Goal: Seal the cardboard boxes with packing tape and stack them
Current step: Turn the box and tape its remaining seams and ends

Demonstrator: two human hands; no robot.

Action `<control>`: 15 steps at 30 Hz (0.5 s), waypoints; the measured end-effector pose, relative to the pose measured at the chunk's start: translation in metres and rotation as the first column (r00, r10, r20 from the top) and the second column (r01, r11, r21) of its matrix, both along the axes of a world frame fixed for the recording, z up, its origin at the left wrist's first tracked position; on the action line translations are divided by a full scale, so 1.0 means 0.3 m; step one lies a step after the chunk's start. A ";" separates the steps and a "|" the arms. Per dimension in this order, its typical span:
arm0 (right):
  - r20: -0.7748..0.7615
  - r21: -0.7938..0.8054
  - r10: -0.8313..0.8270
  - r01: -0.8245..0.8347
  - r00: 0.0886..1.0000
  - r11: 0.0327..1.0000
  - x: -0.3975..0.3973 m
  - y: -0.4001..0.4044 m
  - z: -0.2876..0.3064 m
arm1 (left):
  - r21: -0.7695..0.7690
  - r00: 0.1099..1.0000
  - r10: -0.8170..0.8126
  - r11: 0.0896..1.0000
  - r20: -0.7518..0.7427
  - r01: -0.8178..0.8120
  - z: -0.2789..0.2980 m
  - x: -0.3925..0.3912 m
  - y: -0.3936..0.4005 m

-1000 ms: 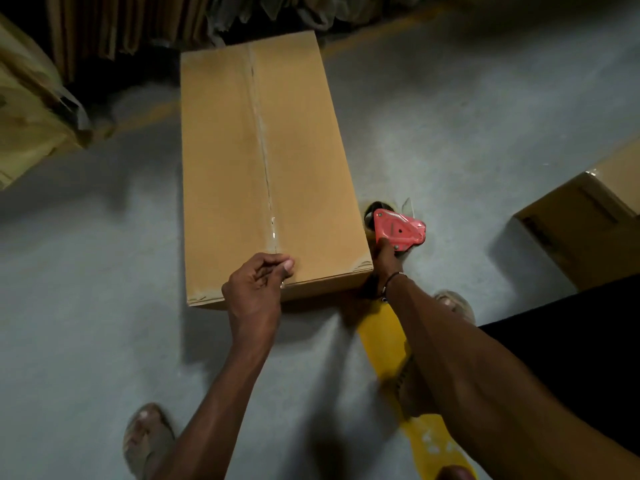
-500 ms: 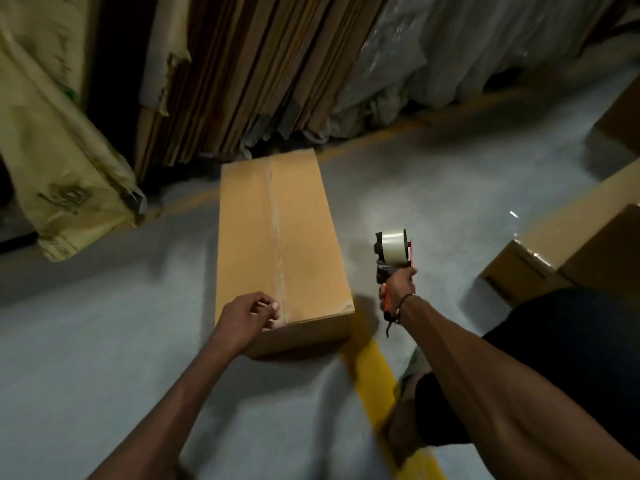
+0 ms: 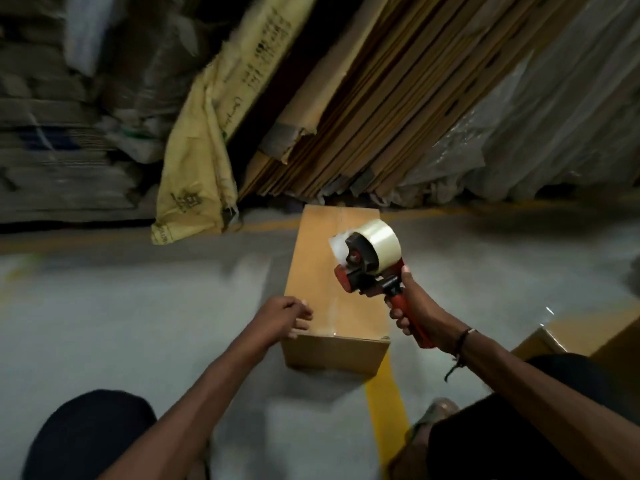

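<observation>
**Tape dispenser held above a closed box**

On the grey concrete floor (image 3: 138,323), a long brown cardboard box (image 3: 322,271) lies with its flaps closed, its length running away from the person toward the wall. A strip of clear tape (image 3: 331,313) shines along the middle seam near the close end of the box. The near corner of the box sits on a yellow painted floor line (image 3: 384,403).

The left hand (image 3: 282,315) rests at the near left edge of the box top, with its fingers loosely curled and touching the cardboard; it grips nothing that I can see. The right hand (image 3: 417,315) is wrapped around the red handle of a red and black tape dispenser (image 3: 367,271), which carries a roll of clear packing tape (image 3: 379,244). The dispenser is raised in the air above the right side of the box and does not touch it. A dark bracelet (image 3: 462,341) is on the right wrist.

At the right edge, a second brown cardboard box (image 3: 568,337) stands on the floor, partly hidden behind the person's dark trousers. Behind the long box, many flat cardboard sheets (image 3: 363,116) lean against the wall, beside a yellowish woven sack (image 3: 201,161) and sheets of clear plastic wrap (image 3: 519,133). The picture is somewhat blurred on the left side.
</observation>
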State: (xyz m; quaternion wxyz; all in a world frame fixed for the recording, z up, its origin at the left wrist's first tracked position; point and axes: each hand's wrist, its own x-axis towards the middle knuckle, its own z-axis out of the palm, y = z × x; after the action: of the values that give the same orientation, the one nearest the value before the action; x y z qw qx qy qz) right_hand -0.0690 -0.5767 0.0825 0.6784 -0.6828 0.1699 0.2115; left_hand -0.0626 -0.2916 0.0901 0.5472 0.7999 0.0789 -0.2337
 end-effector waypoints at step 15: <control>0.087 0.089 0.286 -0.293 0.954 0.952 -0.091 0.215 0.108 | -0.611 0.852 0.071 0.667 -0.519 -0.427 0.012 -0.067 0.092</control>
State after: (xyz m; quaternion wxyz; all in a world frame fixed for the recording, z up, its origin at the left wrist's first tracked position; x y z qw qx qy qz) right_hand -0.0965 -0.5123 0.1151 0.6794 -0.6724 0.0323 0.2920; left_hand -0.0827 -0.2641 0.0937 0.8041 0.4310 0.2203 -0.3453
